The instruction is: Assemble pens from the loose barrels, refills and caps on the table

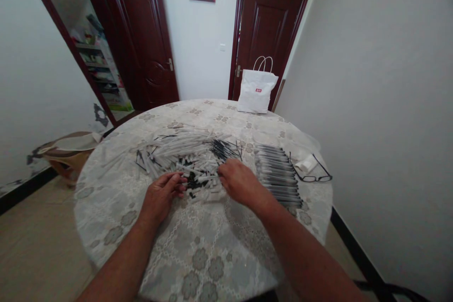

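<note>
My left hand (163,194) is at the near left side of a heap of small pen parts. Its thumb and fingertips are pressed together beside the small black pieces (193,181); whatever they pinch is too small to make out. Over the heap's right side, my right hand (238,180) is closed, its fingertips pointing down-left and partly hidden. A pale thin stick lies at those fingertips, but I cannot tell whether it is gripped. White caps (191,168) lie between the hands. Behind them are clear pen barrels (177,145) and a bunch of black refills (223,149).
Right of my right hand, several pens (278,170) lie side by side in a row. Beyond them are black-framed glasses (315,178) and a white item. A white paper bag (257,92) stands at the far edge of the round table with a flowered cloth (198,250).
</note>
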A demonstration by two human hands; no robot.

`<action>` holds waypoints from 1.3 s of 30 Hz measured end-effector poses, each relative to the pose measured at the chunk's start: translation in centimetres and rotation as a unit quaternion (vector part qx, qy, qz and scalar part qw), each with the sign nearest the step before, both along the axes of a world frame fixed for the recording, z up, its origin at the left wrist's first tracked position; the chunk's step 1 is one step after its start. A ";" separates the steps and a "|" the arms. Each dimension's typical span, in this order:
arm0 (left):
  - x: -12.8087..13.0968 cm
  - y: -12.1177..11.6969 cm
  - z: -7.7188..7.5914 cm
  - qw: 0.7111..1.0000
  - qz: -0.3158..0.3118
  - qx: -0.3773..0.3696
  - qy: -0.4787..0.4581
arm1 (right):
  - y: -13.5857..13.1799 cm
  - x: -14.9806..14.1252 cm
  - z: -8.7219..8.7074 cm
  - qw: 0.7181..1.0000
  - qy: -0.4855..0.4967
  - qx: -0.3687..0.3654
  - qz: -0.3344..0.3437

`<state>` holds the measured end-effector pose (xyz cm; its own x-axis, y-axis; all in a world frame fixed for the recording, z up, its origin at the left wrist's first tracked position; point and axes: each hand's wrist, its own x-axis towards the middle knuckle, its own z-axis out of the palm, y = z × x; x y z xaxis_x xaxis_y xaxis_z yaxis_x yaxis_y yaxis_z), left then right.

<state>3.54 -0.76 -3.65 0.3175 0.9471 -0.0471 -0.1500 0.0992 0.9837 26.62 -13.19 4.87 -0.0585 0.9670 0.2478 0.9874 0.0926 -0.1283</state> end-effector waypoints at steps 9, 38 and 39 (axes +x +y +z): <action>-0.1 0.9 -1.0 0.998 0.053 0.018 0.024 | -0.2 19.1 1.1 0.952 -0.095 -0.081 -0.279; 0.5 0.3 -1.3 0.997 0.059 0.047 0.016 | 1.8 8.5 -1.2 0.993 -0.055 -0.022 -0.100; 0.5 0.3 -1.2 0.997 0.061 0.047 0.018 | 2.2 6.7 -1.7 0.996 -0.043 -0.028 -0.073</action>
